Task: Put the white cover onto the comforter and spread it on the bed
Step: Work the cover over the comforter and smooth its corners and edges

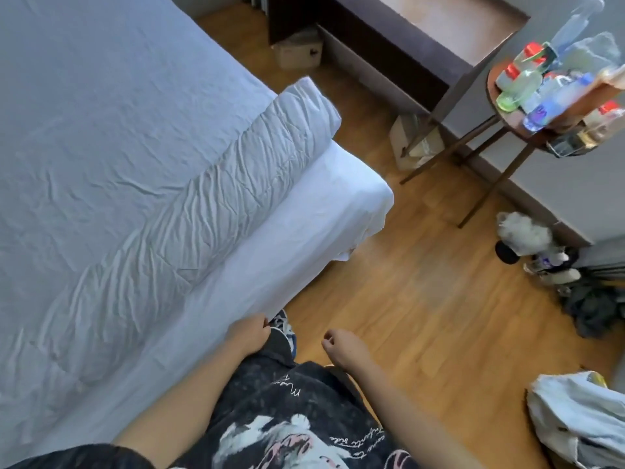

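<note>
Bed (314,211): white fitted sheet, one corner and the near side exposed. Covered comforter (118,147): white, creased, lay spread flat over the mattress top, its thick rolled edge running along the near side up to the corner.

Left hand (248,335): hung beside the bed's side panel, fingers loosely curled, nothing in them (whether the knuckles touched the sheet could not be told). Right hand (341,345): hung over the wooden floor (422,299), fingers loosely curled, holding nothing, apart from the bed.

Person: dark printed shirt (294,418) and a shoe (282,324) visible below the hands.

Surroundings: round side table (527,133) crowded with plastic bottles (541,93); plush toy (527,238) on the floor by the wall; pale bundle of cloth (575,421) at lower right; dark wooden desk (389,38).
</note>
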`<state>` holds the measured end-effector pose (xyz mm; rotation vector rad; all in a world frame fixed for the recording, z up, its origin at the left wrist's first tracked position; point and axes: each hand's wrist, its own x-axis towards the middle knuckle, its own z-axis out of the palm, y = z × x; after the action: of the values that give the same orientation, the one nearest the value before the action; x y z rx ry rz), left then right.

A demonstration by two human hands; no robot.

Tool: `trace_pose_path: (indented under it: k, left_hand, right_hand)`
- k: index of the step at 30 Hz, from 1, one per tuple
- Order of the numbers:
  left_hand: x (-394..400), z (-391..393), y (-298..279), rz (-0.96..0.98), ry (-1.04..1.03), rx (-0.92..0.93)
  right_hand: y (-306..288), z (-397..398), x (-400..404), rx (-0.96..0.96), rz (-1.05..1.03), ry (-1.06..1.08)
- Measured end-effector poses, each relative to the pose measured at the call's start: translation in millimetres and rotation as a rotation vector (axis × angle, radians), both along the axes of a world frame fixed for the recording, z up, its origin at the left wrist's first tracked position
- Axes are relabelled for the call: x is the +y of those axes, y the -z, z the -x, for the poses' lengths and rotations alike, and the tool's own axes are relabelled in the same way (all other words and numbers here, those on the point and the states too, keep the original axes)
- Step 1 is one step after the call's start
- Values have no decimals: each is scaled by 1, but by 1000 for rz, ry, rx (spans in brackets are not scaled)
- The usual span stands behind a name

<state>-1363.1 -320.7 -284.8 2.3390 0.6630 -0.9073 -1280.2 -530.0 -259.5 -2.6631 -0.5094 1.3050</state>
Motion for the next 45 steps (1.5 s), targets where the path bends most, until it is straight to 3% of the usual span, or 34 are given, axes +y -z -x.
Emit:
trace_pose_path:
  k: [8,14,18,22,25,29,32,35,38,42,45]
  left_hand:
    - [72,-159,-27,-50,-100,-96]
    - [93,-244,-13,-95,-371,-96]
    - [88,-299,12,-120,-595,7]
    - [70,-369,42,-38,-676,86]
    - [66,-423,72,12,-811,27]
    - [87,-479,102,-310,-978,-275]
    - [106,-490,130,-653,-731,-453]
    - [136,-479,157,-726,-549,-394]
    - [167,-480,166,-689,-421,-346]
    - [189,-489,169,-659,-348,-565]
    - [201,-497,174,-626,-330,-518]
  right_hand:
    - [-23,-188,68,-65,-38,-97]
    - [-6,-323,142,-15,-44,-399]
    - [28,-420,186,-25,-132,-702]
    - [60,-526,233,-199,-329,-921]
    - [89,-593,287,-300,-467,-1023]
    - [122,-638,366,-429,-691,-1310]
    - [150,-644,389,-393,-810,-1584]
    - [185,-645,373,-402,-859,-1738]
    - [202,-636,349,-438,-884,-1584]
    - [210,-603,308,-395,-1027,-1030]
    - [218,-587,281,-434,-1011,-750]
